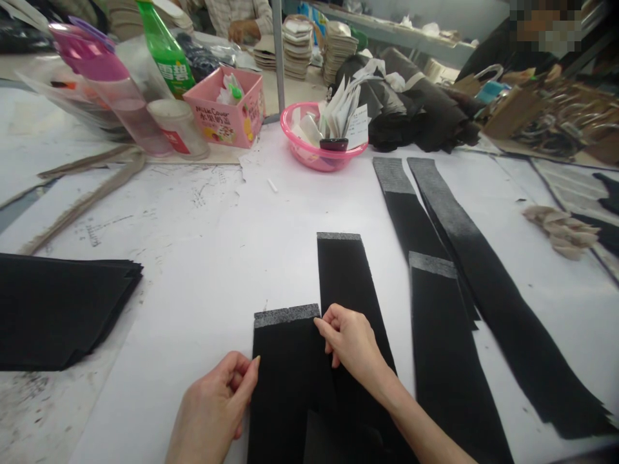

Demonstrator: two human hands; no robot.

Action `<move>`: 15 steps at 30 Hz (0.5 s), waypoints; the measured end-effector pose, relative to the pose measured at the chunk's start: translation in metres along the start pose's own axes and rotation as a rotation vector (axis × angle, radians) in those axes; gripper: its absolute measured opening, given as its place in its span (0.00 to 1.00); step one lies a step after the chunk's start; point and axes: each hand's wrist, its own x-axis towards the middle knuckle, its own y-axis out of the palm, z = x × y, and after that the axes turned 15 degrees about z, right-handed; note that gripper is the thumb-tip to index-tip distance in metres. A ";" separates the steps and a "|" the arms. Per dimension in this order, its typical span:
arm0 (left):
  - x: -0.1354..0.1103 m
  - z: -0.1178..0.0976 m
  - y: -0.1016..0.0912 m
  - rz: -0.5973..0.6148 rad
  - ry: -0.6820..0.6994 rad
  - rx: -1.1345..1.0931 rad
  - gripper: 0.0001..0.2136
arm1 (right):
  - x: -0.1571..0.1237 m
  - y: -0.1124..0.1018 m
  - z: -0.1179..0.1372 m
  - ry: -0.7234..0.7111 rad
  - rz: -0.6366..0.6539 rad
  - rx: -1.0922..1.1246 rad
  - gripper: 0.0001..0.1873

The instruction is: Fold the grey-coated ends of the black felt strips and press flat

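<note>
A black strip (290, 374) with a speckled grey band across its far end lies in front of me. My left hand (217, 399) pinches its left edge between thumb and forefinger. At its upper right corner, just below the grey band, my right hand (351, 341) pinches the other edge. Partly under my right hand and forearm lies a second black strip (343, 270), also with a thin grey end. Near the bottom, a dark flap (333, 438) overlaps the held strip; what it belongs to is unclear.
More grey-ended black strips (445, 335) lie fanned out on the right. A stack of black sheets (58, 309) is at the left. Along the back stand a pink basin (324, 161) with papers, a pink box (227, 116) and a green bottle (164, 51). A person's hand (243, 31) shows behind.
</note>
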 end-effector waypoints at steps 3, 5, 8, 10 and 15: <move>0.001 0.001 0.000 0.003 -0.003 0.007 0.20 | 0.000 0.000 0.000 -0.004 -0.003 0.008 0.15; 0.002 0.002 0.000 0.008 -0.004 0.015 0.20 | 0.001 0.000 -0.001 -0.009 -0.005 0.010 0.15; 0.003 0.005 0.000 0.016 -0.002 0.019 0.20 | 0.001 0.001 -0.002 -0.028 -0.002 0.016 0.15; 0.003 0.005 -0.001 0.028 0.004 0.013 0.20 | 0.002 0.001 -0.003 -0.032 0.003 0.020 0.16; 0.002 0.003 -0.003 0.032 -0.006 0.015 0.19 | 0.005 0.003 -0.005 -0.025 0.011 0.020 0.16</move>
